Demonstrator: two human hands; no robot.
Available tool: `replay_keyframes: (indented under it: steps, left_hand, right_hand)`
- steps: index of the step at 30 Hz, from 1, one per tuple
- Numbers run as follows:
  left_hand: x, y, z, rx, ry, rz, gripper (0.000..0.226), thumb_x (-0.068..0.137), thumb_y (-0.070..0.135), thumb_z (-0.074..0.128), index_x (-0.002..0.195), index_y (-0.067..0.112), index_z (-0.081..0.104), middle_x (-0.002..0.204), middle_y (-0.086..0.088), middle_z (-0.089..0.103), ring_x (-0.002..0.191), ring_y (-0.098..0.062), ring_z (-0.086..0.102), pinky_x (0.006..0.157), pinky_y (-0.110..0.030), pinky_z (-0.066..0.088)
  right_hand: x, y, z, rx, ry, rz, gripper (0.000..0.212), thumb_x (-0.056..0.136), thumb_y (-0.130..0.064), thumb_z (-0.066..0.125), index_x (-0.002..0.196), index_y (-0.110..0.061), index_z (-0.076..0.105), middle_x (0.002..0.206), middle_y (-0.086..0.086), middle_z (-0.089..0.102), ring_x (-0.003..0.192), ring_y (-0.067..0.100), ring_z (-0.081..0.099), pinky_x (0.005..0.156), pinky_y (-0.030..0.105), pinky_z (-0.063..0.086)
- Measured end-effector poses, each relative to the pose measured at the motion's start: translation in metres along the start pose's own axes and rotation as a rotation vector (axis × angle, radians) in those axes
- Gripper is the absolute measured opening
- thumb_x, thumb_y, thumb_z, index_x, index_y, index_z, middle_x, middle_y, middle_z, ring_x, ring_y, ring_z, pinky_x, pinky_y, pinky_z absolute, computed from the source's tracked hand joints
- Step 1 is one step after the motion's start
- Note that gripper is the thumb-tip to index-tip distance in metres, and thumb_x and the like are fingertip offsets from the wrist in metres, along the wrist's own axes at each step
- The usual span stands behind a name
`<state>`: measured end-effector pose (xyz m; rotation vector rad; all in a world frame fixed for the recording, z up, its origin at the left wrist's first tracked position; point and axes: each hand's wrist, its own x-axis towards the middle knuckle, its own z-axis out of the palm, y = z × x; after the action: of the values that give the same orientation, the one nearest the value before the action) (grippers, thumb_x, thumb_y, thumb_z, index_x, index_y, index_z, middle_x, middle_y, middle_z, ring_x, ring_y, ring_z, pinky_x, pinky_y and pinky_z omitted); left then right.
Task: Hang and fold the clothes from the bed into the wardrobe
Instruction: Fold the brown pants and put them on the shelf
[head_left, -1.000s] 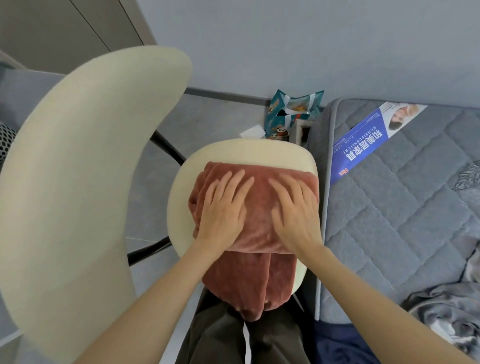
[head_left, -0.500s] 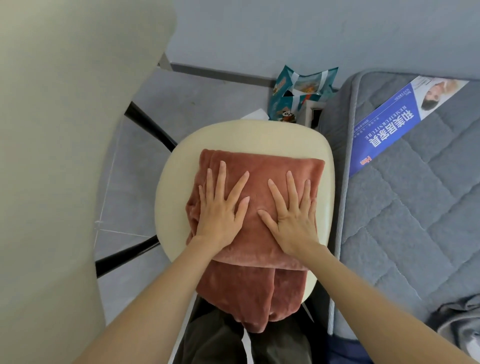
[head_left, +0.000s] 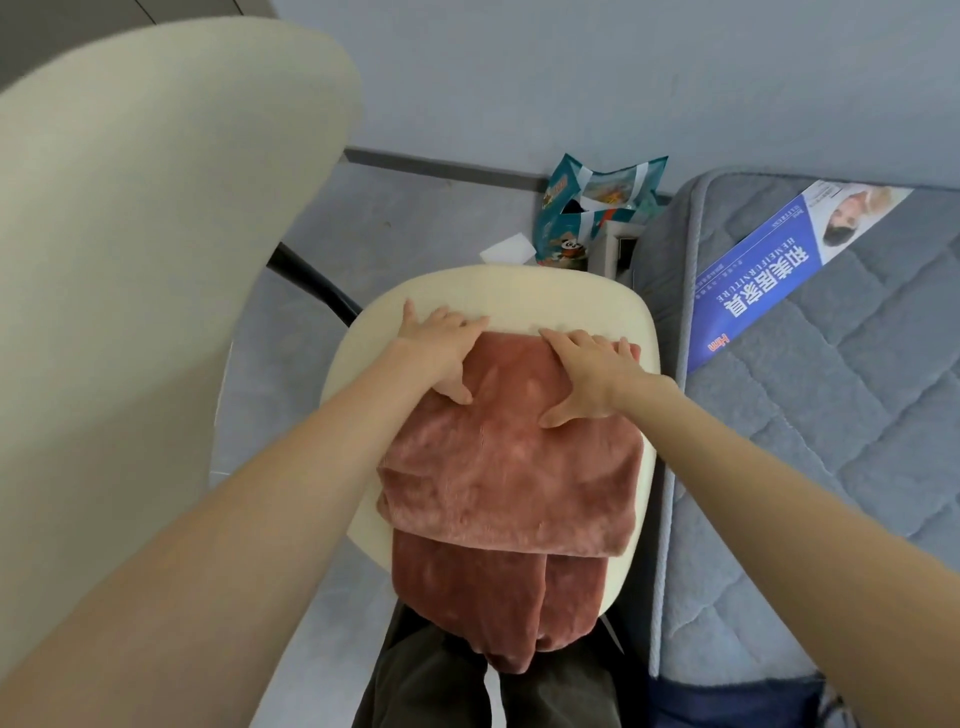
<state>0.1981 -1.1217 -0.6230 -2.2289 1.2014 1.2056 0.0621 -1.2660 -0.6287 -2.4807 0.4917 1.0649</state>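
Note:
A folded rust-pink fleece garment (head_left: 509, 478) lies on the cream chair seat (head_left: 519, 291), and its lower part hangs over the near edge. My left hand (head_left: 441, 348) grips the garment's far left edge, fingers curled over the edge and thumb on top. At the far right edge my right hand (head_left: 587, 369) holds it the same way. The fingertips past the edge are partly hidden against the seat.
The chair's tall cream backrest (head_left: 130, 260) fills the left. A grey quilted mattress (head_left: 831, 415) with a blue label (head_left: 753, 275) lies close on the right. A teal bag (head_left: 592, 208) and white paper (head_left: 509, 248) sit on the floor beyond the seat. Dark trousers (head_left: 441, 686) show below.
Both hands slid from lying flat on the middle of the garment to its far edge, where the fingers now curl over it. The camera view shifted.

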Motion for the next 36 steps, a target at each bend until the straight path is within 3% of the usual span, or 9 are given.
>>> replay_keyframes:
  steps: [5, 8, 11, 14, 20, 24, 29, 33, 36]
  left_hand:
    - [0.012, 0.007, 0.002, -0.04, -0.039, 0.043, 0.085, 0.068, 0.04, 0.081, 0.136, 0.017, 0.037, 0.135, -0.002, 0.046, 0.126, -0.025, 0.044, 0.113, -0.051, 0.02]
    - [0.008, 0.006, 0.007, -0.006, 0.093, 0.076, 0.063, 0.067, 0.043, 0.08, 0.113, 0.016, 0.047, 0.113, -0.001, 0.059, 0.104, -0.023, 0.057, 0.092, -0.032, 0.035]
    - [0.001, 0.007, 0.004, -0.006, 0.312, 0.082, 0.05, 0.071, 0.039, 0.074, 0.107, 0.016, 0.047, 0.106, -0.002, 0.059, 0.101, -0.025, 0.058, 0.083, -0.033, 0.034]
    - [-0.004, 0.009, -0.017, -0.048, 0.528, 0.055, 0.04, 0.075, 0.028, 0.065, 0.108, 0.014, 0.046, 0.108, -0.004, 0.057, 0.104, -0.028, 0.055, 0.087, -0.039, 0.035]
    - [-0.008, 0.017, -0.053, -0.05, 0.914, -0.03, 0.041, 0.072, 0.004, 0.064, 0.109, 0.008, 0.047, 0.103, -0.009, 0.057, 0.093, -0.029, 0.053, 0.082, -0.038, 0.036]
    - [-0.028, 0.027, -0.026, -0.035, 1.099, -0.015, 0.043, 0.065, 0.005, 0.072, 0.104, 0.007, 0.055, 0.096, -0.009, 0.06, 0.085, -0.029, 0.056, 0.074, -0.039, 0.039]
    - [-0.068, 0.048, 0.046, -0.09, 1.156, -0.024, 0.052, 0.056, -0.002, 0.072, 0.104, 0.009, 0.055, 0.096, -0.009, 0.058, 0.079, -0.029, 0.055, 0.07, -0.038, 0.04]
    - [-0.1, 0.059, 0.092, -0.161, 1.04, 0.093, 0.06, 0.075, 0.03, 0.076, 0.125, 0.014, 0.047, 0.092, -0.002, 0.059, 0.077, -0.023, 0.055, 0.071, -0.036, 0.042]
    - [-0.117, 0.059, 0.112, -0.163, 0.949, 0.131, 0.078, 0.074, 0.064, 0.062, 0.129, 0.009, 0.056, 0.087, 0.003, 0.063, 0.076, -0.018, 0.058, 0.074, -0.034, 0.044]
  right_hand:
    - [0.007, -0.013, 0.001, -0.104, 0.0, 0.022, 0.088, 0.057, -0.047, 0.086, 0.126, -0.015, 0.041, 0.122, 0.007, 0.051, 0.114, 0.031, 0.049, 0.099, 0.046, 0.035]
    - [-0.001, -0.016, 0.003, -0.119, 0.103, 0.013, 0.068, 0.059, -0.044, 0.085, 0.11, -0.015, 0.049, 0.11, 0.004, 0.058, 0.103, 0.028, 0.056, 0.085, 0.04, 0.037]
    - [-0.012, -0.014, -0.007, -0.142, 0.213, 0.027, 0.059, 0.065, -0.039, 0.082, 0.108, -0.016, 0.049, 0.109, 0.003, 0.056, 0.103, 0.028, 0.055, 0.084, 0.041, 0.038]
    - [-0.015, -0.012, -0.028, -0.199, 0.406, 0.059, 0.046, 0.072, -0.022, 0.068, 0.112, -0.014, 0.046, 0.114, 0.007, 0.053, 0.107, 0.031, 0.05, 0.085, 0.042, 0.038]
    - [-0.018, -0.006, -0.066, -0.24, 0.735, 0.116, 0.051, 0.065, -0.01, 0.065, 0.112, -0.012, 0.046, 0.112, 0.011, 0.05, 0.099, 0.032, 0.045, 0.077, 0.041, 0.033]
    - [-0.04, -0.007, -0.043, -0.273, 0.942, 0.093, 0.039, 0.067, -0.003, 0.061, 0.105, -0.011, 0.054, 0.096, 0.011, 0.053, 0.085, 0.032, 0.048, 0.071, 0.041, 0.037]
    - [-0.083, -0.01, 0.02, -0.209, 0.991, -0.064, 0.039, 0.069, -0.005, 0.069, 0.106, -0.009, 0.058, 0.082, 0.009, 0.053, 0.072, 0.031, 0.052, 0.072, 0.041, 0.038]
    - [-0.116, -0.009, 0.057, -0.169, 0.82, -0.149, 0.078, 0.065, -0.017, 0.076, 0.136, 0.002, 0.049, 0.077, 0.005, 0.053, 0.068, 0.027, 0.055, 0.087, 0.037, 0.044]
    - [-0.133, -0.005, 0.071, -0.143, 0.672, -0.234, 0.089, 0.057, -0.033, 0.084, 0.132, 0.003, 0.053, 0.082, 0.005, 0.062, 0.072, 0.027, 0.063, 0.084, 0.035, 0.052]
